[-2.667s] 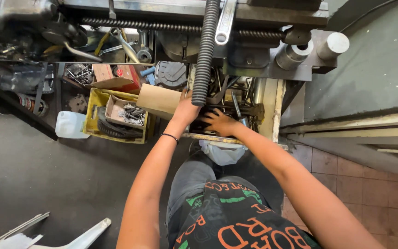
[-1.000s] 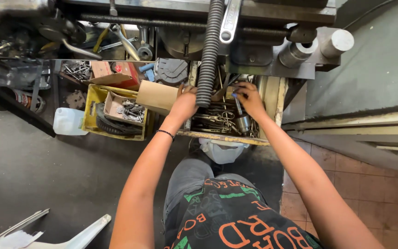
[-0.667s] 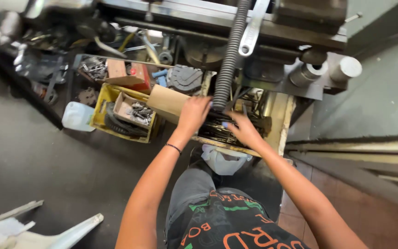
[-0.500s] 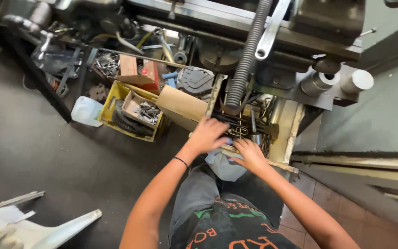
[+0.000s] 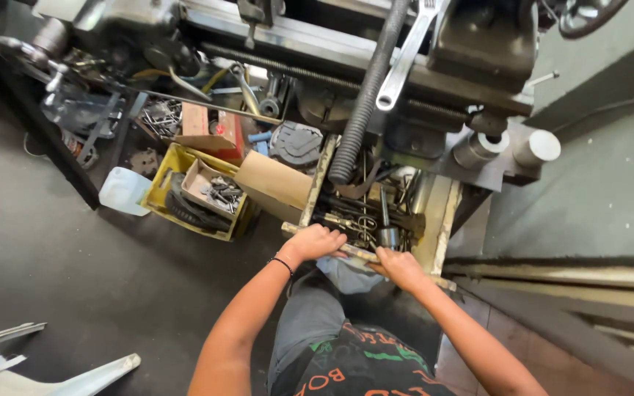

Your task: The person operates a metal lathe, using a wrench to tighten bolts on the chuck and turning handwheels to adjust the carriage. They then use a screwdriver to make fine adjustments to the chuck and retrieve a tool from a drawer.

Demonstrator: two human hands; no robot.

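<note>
An open wooden drawer [image 5: 442, 220] full of dark metal tools sticks out from under a lathe-like machine [image 5: 346, 51]. My left hand [image 5: 315, 242] grips the drawer's front edge at its left end. My right hand [image 5: 399, 268] holds the same front edge further right. Inside the drawer lie several bits, scissors and a cylindrical socket [image 5: 387, 236]. A black ribbed hose [image 5: 361, 103] hangs down into the drawer's back left corner. My knees and a printed dark shirt [image 5: 354, 367] fill the bottom of the view.
A yellow crate [image 5: 166, 172] with a small box of screws [image 5: 214, 192] stands left of the drawer, beside a brown cardboard box [image 5: 273, 183] and a white plastic jug [image 5: 122, 191]. A spanner [image 5: 405, 62] lies on the machine. Grey floor spreads to the left.
My right hand has come out of the drawer's tools and both hands have dropped onto the drawer's front edge. The view has shifted left and tilted.
</note>
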